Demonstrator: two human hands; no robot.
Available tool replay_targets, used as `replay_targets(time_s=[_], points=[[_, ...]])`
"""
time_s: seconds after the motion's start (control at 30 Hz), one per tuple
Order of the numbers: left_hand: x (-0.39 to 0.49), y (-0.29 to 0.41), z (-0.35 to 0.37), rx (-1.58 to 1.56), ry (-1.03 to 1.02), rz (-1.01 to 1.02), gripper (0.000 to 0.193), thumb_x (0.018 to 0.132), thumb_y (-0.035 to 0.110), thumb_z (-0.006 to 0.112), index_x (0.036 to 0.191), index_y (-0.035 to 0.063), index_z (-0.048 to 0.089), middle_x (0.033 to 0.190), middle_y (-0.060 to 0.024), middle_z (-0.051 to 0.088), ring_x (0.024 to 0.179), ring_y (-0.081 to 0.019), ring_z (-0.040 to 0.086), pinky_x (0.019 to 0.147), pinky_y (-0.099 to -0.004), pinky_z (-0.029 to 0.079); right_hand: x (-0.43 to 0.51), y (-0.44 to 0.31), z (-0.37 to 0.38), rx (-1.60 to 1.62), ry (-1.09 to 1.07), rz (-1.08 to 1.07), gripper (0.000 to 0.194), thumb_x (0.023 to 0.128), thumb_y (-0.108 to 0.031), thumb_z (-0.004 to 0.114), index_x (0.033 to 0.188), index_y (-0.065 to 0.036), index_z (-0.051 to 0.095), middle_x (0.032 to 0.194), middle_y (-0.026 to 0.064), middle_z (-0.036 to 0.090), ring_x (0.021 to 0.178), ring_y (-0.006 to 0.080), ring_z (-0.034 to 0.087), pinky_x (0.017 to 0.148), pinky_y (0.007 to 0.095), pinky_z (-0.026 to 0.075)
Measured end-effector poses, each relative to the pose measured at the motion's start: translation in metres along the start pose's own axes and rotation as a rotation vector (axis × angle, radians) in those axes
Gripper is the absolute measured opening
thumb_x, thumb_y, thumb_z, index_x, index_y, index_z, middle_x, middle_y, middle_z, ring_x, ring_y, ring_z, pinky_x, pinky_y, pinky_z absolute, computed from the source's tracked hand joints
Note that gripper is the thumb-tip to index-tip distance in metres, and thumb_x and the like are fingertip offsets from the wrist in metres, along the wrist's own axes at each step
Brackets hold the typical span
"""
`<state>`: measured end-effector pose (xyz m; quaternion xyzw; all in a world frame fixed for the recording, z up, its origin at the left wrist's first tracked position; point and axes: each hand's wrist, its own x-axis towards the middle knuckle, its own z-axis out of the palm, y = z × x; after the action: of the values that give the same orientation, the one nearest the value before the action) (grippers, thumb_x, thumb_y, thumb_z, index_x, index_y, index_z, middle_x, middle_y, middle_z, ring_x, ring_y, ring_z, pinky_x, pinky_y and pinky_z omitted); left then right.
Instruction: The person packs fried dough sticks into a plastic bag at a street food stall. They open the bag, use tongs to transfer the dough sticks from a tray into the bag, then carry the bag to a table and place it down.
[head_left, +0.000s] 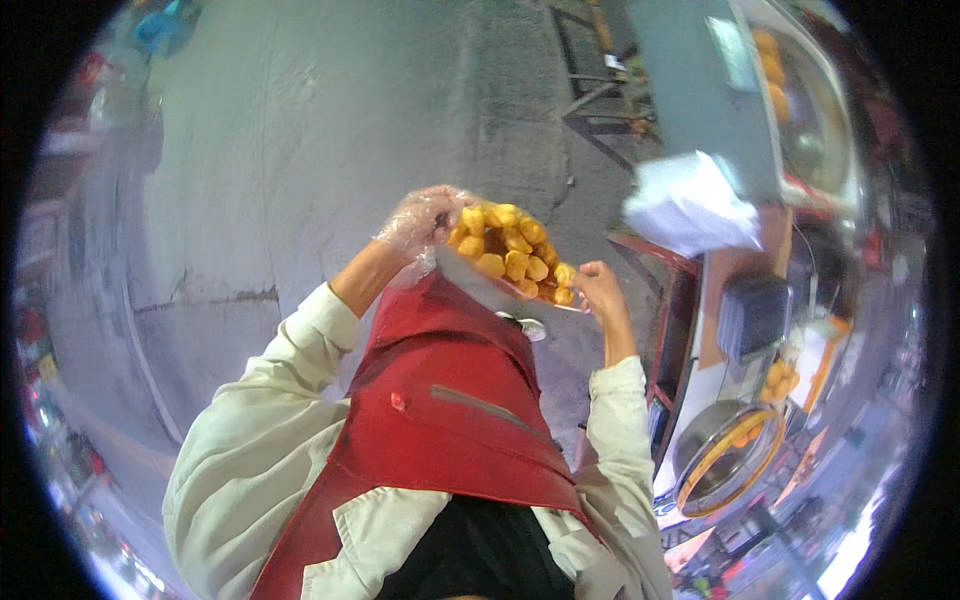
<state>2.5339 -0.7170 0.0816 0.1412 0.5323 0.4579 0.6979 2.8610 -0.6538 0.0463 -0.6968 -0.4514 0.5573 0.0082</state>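
Note:
In front of my red apron (450, 405), between my two hands, is a tray or bag of yellow-orange food pieces (516, 259); its exact kind cannot be told. My left hand (429, 219), in a clear plastic glove, grips its left end. The thumb and fingers of my right hand (596, 289), which shows no glove, pinch the right end beside a pale edge. The pieces are lumpy and rounded, heaped close together, and the container slants down towards the right.
To the right stands a stall counter with a stack of white paper or bags (694, 202), black trays (754, 315), a metal pot with an orange-rimmed strainer (731, 461) and a large round pan (817, 112) near orange balls. A metal frame (592, 97) stands on the concrete floor (360, 97).

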Motion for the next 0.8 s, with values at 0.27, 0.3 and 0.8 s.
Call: replay_targets(time_s=[0.27, 0.3, 0.8], points=[[-0.079, 0.031, -0.146, -0.166, 0.320, 0.046, 0.014, 0.095, 0.017, 0.056, 0.102, 0.0061, 0.062, 0.063, 0.0040, 0.051, 0.051, -0.0041, 0.045, 0.047, -0.0182, 0.035, 0.008, -0.161, 0.156, 0.044, -0.421, -0.103, 0.032, 0.087, -0.006, 0.059, 0.118, -0.003, 0.051, 0.071, 0.0022, 0.057, 0.052, 0.0072, 0.049, 0.043, 0.0229, 0.039], [-0.085, 0.035, -0.162, -0.201, 0.356, 0.134, 0.014, 0.095, 0.017, 0.056, 0.101, 0.0058, 0.062, 0.063, 0.0040, 0.051, 0.051, -0.0043, 0.045, 0.046, -0.0186, 0.035, 0.012, -0.180, 0.177, 0.068, -0.443, -0.159, 0.031, 0.088, -0.005, 0.059, 0.117, -0.003, 0.052, 0.071, 0.0019, 0.056, 0.052, 0.0069, 0.049, 0.044, 0.0226, 0.039], [-0.069, 0.143, -0.325, -0.472, 0.923, 0.298, 0.012, 0.090, 0.015, 0.062, 0.094, 0.0037, 0.062, 0.063, 0.0049, 0.050, 0.047, -0.0046, 0.043, 0.043, -0.0184, 0.033, 0.095, -0.439, 0.372, 0.292, -0.684, -0.458, 0.010, 0.092, -0.006, 0.056, 0.101, -0.003, 0.061, 0.075, -0.0012, 0.055, 0.059, 0.0045, 0.047, 0.051, 0.0202, 0.040]])
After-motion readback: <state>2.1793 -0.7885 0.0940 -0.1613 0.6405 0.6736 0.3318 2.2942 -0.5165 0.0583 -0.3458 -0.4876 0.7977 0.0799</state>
